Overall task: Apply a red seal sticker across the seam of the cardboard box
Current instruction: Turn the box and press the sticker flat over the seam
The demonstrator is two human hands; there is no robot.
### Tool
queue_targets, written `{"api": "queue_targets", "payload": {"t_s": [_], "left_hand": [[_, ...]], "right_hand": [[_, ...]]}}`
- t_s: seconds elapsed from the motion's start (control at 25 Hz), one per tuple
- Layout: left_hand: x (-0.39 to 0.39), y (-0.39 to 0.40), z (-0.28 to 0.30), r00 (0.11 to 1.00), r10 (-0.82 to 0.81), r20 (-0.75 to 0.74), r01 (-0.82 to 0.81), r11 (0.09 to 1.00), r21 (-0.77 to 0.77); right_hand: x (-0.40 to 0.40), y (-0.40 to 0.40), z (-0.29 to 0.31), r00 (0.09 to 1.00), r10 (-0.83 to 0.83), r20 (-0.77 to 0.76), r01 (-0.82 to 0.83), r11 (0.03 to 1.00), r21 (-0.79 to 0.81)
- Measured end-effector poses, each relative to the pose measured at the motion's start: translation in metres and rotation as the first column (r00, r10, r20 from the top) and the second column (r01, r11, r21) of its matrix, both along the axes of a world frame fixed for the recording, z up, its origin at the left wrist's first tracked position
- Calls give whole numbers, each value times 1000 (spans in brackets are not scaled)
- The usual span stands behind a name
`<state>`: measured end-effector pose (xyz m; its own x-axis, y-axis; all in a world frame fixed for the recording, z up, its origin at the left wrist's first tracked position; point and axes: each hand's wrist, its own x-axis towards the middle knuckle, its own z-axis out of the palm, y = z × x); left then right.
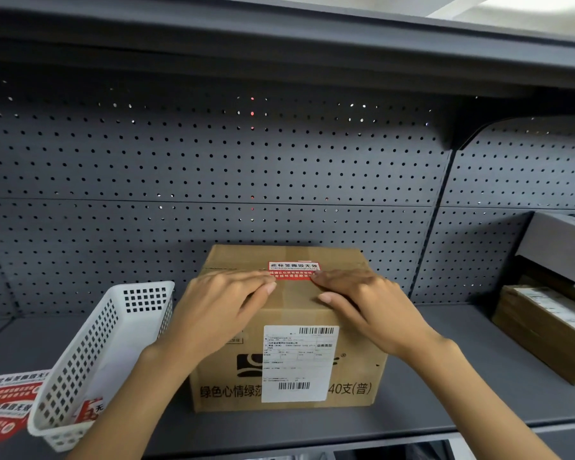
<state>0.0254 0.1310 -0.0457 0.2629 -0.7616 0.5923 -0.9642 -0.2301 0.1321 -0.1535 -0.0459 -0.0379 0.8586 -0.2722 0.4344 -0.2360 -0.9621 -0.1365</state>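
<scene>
While both hands, left (228, 302) and right (362, 298), press flat, gripping nothing, uneven rubbing could wrinkle the red sticker (293, 270) off the box (289, 327) seam.

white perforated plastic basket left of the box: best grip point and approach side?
Grip the white perforated plastic basket by its far short-end rim, near the brown cardboard box, coming from above. It lies tilted with the open top up, so that rim looks exposed. The left forearm crosses its near right corner, and red sticker sheets lie along its left side, so I'd avoid those sides.
</scene>
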Motion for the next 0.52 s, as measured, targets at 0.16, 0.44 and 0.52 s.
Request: {"api": "queue_targets", "payload": {"t_s": [0.16,0.44,0.52], "left_hand": [[3,6,-3,1000,30,-6,-30,998,-46],[-14,-41,8,985,64,-163,1,929,369],[-14,-47,7,987,81,-137,-6,881,474]], "right_hand": [[-13,-5,-1,995,-96,14,95,994,53],[30,29,2,975,-100,-198,123,986,108],[36,26,1,966,-103,-239,137,982,131]]}}
